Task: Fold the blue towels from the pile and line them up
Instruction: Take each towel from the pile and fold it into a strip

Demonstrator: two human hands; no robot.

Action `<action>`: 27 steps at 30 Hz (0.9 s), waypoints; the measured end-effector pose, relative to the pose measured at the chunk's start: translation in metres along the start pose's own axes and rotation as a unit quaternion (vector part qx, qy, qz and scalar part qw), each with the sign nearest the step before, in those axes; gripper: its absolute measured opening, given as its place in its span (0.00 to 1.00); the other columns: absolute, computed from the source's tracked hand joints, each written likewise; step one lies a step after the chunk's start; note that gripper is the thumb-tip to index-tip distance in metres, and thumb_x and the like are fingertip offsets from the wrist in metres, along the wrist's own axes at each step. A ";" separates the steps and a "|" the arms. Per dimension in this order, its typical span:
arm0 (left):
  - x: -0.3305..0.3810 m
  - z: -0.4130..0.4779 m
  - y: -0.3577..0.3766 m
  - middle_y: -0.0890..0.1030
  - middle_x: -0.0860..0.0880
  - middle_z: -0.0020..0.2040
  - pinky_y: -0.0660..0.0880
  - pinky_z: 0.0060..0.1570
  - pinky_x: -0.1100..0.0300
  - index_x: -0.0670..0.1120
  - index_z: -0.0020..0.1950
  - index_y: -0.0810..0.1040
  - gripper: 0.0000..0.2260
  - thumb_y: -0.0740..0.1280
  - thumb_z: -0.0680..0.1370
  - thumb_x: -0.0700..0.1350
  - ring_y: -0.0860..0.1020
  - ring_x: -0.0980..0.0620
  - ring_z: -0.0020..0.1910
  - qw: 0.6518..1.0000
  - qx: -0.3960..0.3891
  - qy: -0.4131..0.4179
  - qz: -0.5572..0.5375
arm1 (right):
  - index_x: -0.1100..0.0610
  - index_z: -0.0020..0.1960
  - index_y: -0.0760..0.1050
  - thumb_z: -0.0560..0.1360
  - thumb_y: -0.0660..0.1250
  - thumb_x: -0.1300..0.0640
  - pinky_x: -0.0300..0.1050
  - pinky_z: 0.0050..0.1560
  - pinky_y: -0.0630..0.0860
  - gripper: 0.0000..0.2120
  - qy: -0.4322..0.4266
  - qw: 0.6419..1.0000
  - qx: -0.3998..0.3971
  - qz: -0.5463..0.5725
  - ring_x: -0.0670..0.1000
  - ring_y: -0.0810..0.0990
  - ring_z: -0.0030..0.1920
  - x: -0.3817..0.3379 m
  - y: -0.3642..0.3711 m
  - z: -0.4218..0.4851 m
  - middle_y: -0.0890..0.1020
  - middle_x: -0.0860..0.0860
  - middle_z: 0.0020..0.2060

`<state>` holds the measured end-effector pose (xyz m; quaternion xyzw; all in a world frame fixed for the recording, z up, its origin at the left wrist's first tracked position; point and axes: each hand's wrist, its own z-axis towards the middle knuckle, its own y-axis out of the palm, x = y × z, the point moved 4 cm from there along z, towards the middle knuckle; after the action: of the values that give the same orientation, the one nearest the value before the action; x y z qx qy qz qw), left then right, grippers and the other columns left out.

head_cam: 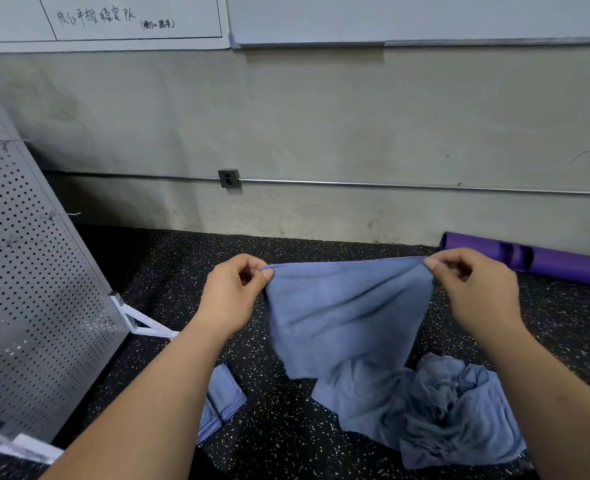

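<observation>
1. Speckled black floor (286, 427) under a bare concrete wall (321, 116), perforated metal panel (26, 271) left, rolled purple mat (546, 263) right.
2. Left hand (232, 292) pinches one top corner of a blue towel (349, 313) and right hand (473, 289) pinches the other. The top edge is pulled taut so the cloth hangs flat, ready for a fold, I'd say.
3. It hangs in the air, just above the crumpled pile (442, 410).
4. Folded towels (224, 393) lie left, apart from the pile, likely the row's start.

Workshop or lab-type utility room, not a home. Speckled rubber floor (286, 427), bare concrete wall (321, 116), surface conduit (425, 186) feeding outlet (229, 178), whiteboard (130, 15) with handwriting, perforated metal panel (26, 289), rolled purple mat (546, 261).
</observation>
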<state>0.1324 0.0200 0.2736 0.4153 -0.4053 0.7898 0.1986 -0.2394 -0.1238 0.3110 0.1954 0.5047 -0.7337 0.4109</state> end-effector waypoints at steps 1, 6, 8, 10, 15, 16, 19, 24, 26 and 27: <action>0.000 0.000 0.001 0.84 0.55 0.41 0.78 0.45 0.55 0.55 0.46 0.84 0.05 0.75 0.80 0.47 0.81 0.50 0.41 1.000 -0.001 0.001 0.015 | 0.46 0.44 0.84 0.77 0.77 0.50 0.33 0.40 0.70 0.04 -0.002 1.000 -0.018 -0.014 0.40 0.81 0.39 0.001 0.003 0.000 0.84 0.41 0.36; 0.000 0.000 0.004 0.85 0.57 0.41 0.74 0.42 0.65 0.54 0.46 0.84 0.04 0.74 0.81 0.46 0.82 0.57 0.42 0.997 -0.010 -0.011 0.071 | 0.45 0.41 0.83 0.75 0.78 0.48 0.36 0.40 0.71 0.07 0.000 0.997 -0.057 -0.042 0.42 0.81 0.38 0.006 0.007 -0.001 0.84 0.42 0.36; 0.000 0.001 0.002 0.85 0.58 0.42 0.74 0.44 0.64 0.54 0.48 0.85 0.04 0.73 0.81 0.46 0.82 0.58 0.43 0.997 0.003 -0.023 0.071 | 0.45 0.39 0.83 0.73 0.80 0.46 0.37 0.39 0.72 0.08 -0.002 0.998 -0.060 -0.027 0.41 0.81 0.36 0.005 0.005 -0.001 0.84 0.42 0.35; 0.000 0.001 0.000 0.85 0.58 0.43 0.74 0.45 0.64 0.53 0.49 0.85 0.03 0.73 0.81 0.46 0.82 0.60 0.44 0.997 0.013 -0.032 0.070 | 0.46 0.38 0.84 0.71 0.82 0.47 0.35 0.39 0.73 0.08 -0.007 0.997 -0.075 -0.017 0.41 0.81 0.36 0.004 0.005 -0.001 0.84 0.41 0.33; 0.000 0.000 -0.004 0.85 0.59 0.42 0.73 0.44 0.62 0.54 0.49 0.86 0.03 0.73 0.81 0.46 0.81 0.62 0.43 0.996 0.028 -0.044 0.076 | 0.44 0.44 0.86 0.72 0.82 0.56 0.24 0.42 0.72 0.09 -0.032 0.992 -0.122 -0.031 0.41 0.82 0.39 0.007 0.008 -0.003 0.85 0.42 0.36; 0.000 0.000 -0.005 0.85 0.59 0.42 0.74 0.44 0.62 0.54 0.49 0.86 0.03 0.73 0.81 0.46 0.81 0.62 0.43 0.996 0.027 -0.045 0.077 | 0.44 0.46 0.86 0.73 0.81 0.57 0.23 0.41 0.72 0.08 -0.033 0.991 -0.123 -0.037 0.42 0.82 0.39 0.008 0.009 -0.003 0.85 0.42 0.37; 0.003 -0.002 -0.005 0.85 0.60 0.42 0.76 0.46 0.61 0.56 0.49 0.85 0.05 0.74 0.81 0.45 0.81 0.63 0.43 0.995 0.024 -0.041 0.082 | 0.44 0.46 0.86 0.76 0.79 0.55 0.24 0.40 0.69 0.06 -0.028 0.993 -0.107 -0.046 0.42 0.82 0.41 0.006 0.009 -0.004 0.85 0.43 0.39; 0.006 -0.005 -0.008 0.85 0.59 0.41 0.72 0.42 0.67 0.55 0.48 0.86 0.04 0.75 0.79 0.45 0.81 0.63 0.42 0.995 0.031 -0.043 0.087 | 0.45 0.45 0.86 0.76 0.79 0.50 0.33 0.39 0.69 0.02 -0.017 0.998 -0.063 -0.021 0.39 0.80 0.39 0.000 0.003 -0.004 0.85 0.41 0.39; 0.006 -0.005 -0.009 0.84 0.59 0.41 0.73 0.42 0.66 0.55 0.48 0.86 0.04 0.76 0.79 0.45 0.81 0.63 0.42 0.995 0.031 -0.043 0.085 | 0.44 0.43 0.86 0.75 0.79 0.49 0.35 0.39 0.70 0.03 -0.009 0.998 -0.055 -0.008 0.39 0.81 0.39 0.003 0.002 -0.002 0.85 0.41 0.38; 0.005 -0.005 -0.009 0.84 0.58 0.41 0.73 0.42 0.66 0.55 0.47 0.86 0.03 0.76 0.79 0.46 0.81 0.62 0.41 0.995 0.029 -0.043 0.086 | 0.44 0.42 0.86 0.74 0.80 0.49 0.36 0.38 0.70 0.04 -0.004 0.998 -0.063 -0.015 0.40 0.81 0.38 0.005 0.003 -0.003 0.85 0.42 0.36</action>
<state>0.1324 0.0291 0.2803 0.4186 -0.4242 0.7968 0.1000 -0.2401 -0.1239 0.3049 0.1588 0.5514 -0.7073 0.4129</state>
